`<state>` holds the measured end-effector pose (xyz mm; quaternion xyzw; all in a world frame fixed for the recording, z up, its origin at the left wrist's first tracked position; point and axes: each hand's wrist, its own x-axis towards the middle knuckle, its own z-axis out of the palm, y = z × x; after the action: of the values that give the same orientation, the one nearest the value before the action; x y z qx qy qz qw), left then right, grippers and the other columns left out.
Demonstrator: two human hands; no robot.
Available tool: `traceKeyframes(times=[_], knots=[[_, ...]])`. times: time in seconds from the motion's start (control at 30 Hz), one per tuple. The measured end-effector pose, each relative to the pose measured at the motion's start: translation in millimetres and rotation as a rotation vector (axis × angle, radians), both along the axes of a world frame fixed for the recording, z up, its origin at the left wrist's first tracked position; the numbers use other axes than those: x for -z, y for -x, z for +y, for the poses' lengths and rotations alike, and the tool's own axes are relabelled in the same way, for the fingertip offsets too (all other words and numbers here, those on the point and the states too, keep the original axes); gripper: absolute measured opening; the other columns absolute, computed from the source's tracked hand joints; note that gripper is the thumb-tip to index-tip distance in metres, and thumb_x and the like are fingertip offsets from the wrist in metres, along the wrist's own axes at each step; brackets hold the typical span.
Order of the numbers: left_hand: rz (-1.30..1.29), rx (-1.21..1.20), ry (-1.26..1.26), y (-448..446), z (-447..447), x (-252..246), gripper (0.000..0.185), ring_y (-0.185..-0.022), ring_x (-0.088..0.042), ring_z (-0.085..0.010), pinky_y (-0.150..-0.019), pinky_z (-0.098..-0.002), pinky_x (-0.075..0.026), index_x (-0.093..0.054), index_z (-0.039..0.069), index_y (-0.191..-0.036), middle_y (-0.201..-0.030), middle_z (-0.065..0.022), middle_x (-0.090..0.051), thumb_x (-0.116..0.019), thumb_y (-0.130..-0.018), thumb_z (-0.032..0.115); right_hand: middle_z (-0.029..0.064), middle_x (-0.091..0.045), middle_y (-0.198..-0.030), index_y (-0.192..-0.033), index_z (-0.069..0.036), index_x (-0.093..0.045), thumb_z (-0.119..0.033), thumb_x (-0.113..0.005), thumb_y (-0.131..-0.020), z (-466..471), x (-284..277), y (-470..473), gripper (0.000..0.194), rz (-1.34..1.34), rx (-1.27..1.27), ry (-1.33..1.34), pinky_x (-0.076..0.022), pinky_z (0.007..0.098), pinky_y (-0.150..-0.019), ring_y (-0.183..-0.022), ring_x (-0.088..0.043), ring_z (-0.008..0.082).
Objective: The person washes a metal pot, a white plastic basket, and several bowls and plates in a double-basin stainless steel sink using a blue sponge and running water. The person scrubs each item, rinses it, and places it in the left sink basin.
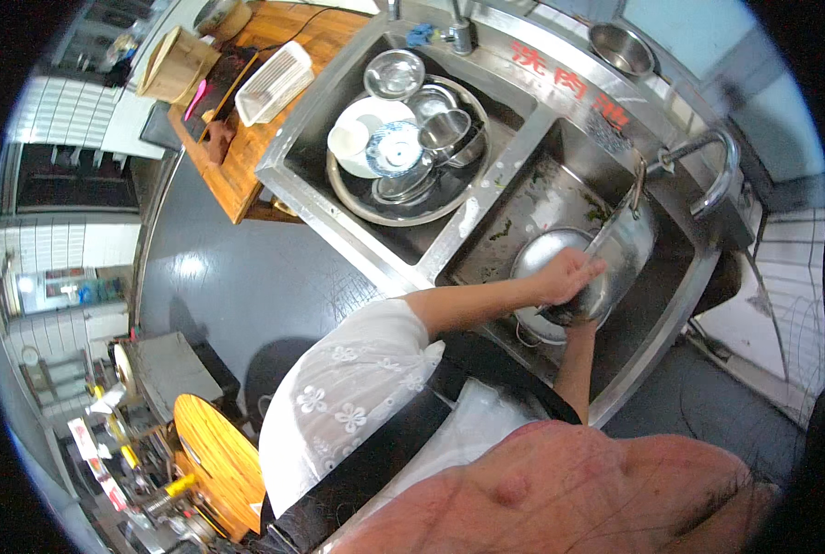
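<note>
A metal pot (627,242) with a loop handle is held tilted on its side over the right sink basin (468,235). My left hand (568,275) lies across the pot's near side, fingers curled; whether something is inside them is hidden. At the pot's lower edge is my right hand (582,329), holding it, with its fingers out of sight behind the metal. Beneath the pot, a second round metal vessel (544,249) stands in the sink. Green scraps (501,230) stick to the sink floor.
In the left sink, a large round basin (339,197) holds plates, a patterned bowl (395,149) and several steel bowls. A curved faucet (720,159) reaches over the right sink. Steel wool (609,135) and a small saucepan (620,50) sit behind. A white plastic basket (274,83) stands on the wooden counter (239,180).
</note>
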<state>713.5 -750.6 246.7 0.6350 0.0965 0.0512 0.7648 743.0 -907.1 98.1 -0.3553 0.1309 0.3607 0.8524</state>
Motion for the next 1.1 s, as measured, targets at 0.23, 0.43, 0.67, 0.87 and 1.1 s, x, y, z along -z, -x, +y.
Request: traceKeyframes(times=[0.23, 0.43, 0.67, 0.87, 1.1], knots=[[-0.036, -0.374, -0.090, -9.0, -24.6, 10.7, 0.045, -0.047, -0.031, -0.0087, -0.041, -0.0313, -0.028, -0.043, 0.001, -0.059, -0.047, 0.0016, -0.034, -0.046, -0.090, 0.033, 0.0078, -0.051, -0.106, -0.110, -0.010, -0.047, -0.032, -0.039, -0.089, 17.6, -26.4, 36.7, 0.032, 0.284, 0.039, -0.015, -0.0472, 0.0400, -0.075, -0.094, -0.053, 0.0234], [0.015, -0.466, -0.063, -10.7, -12.3, 13.0, 0.046, -0.046, -0.029, -0.0092, -0.040, -0.0309, -0.027, -0.042, 0.000, -0.056, -0.047, -0.0023, -0.030, -0.046, -0.090, 0.031, 0.0120, -0.047, -0.111, -0.119, -0.006, -0.038, -0.031, -0.040, -0.088, 39.5, -112.1, 54.6, 0.040, -0.057, 0.296, 0.635, -0.0420, 0.0363, -0.079, -0.097, -0.049, 0.0249], [0.064, -0.054, -0.216, 24.1, -4.5, 8.7, 0.048, -0.044, -0.028, -0.0094, -0.041, -0.0324, -0.028, -0.041, 0.000, -0.054, -0.045, -0.0014, -0.030, -0.045, -0.090, 0.032, 0.0185, -0.045, -0.112, -0.125, 0.002, -0.029, -0.022, -0.044, -0.088, 29.0, -124.0, -18.6, 0.047, -1.019, 0.202, 1.010, -0.0400, 0.0355, -0.083, -0.094, -0.049, 0.0266], [-0.021, 0.073, -0.051, 57.8, 10.6, -25.5, 0.049, -0.045, -0.030, -0.0067, -0.041, -0.0268, -0.029, -0.041, 0.005, -0.054, -0.046, 0.0046, -0.033, -0.045, -0.090, 0.039, 0.0177, -0.047, -0.111, -0.125, 0.002, -0.033, -0.024, -0.044, -0.088, 17.7, -65.1, -102.0, 0.047, -0.430, 0.191, 0.687, -0.0409, 0.0352, -0.081, -0.095, -0.050, 0.0276], [-0.171, -0.138, 0.089, 73.2, 78.7, -74.2, 0.051, -0.050, -0.038, -0.0036, -0.042, -0.0230, -0.031, -0.044, 0.008, -0.054, -0.050, 0.0071, -0.040, -0.042, -0.090, 0.043, 0.0173, -0.049, -0.114, -0.120, 0.001, -0.042, -0.030, -0.045, -0.087, 25.5, 40.0, -32.7, 0.045, -0.097, -0.152, 0.948, -0.0412, 0.0377, -0.082, -0.096, -0.050, 0.0291]])
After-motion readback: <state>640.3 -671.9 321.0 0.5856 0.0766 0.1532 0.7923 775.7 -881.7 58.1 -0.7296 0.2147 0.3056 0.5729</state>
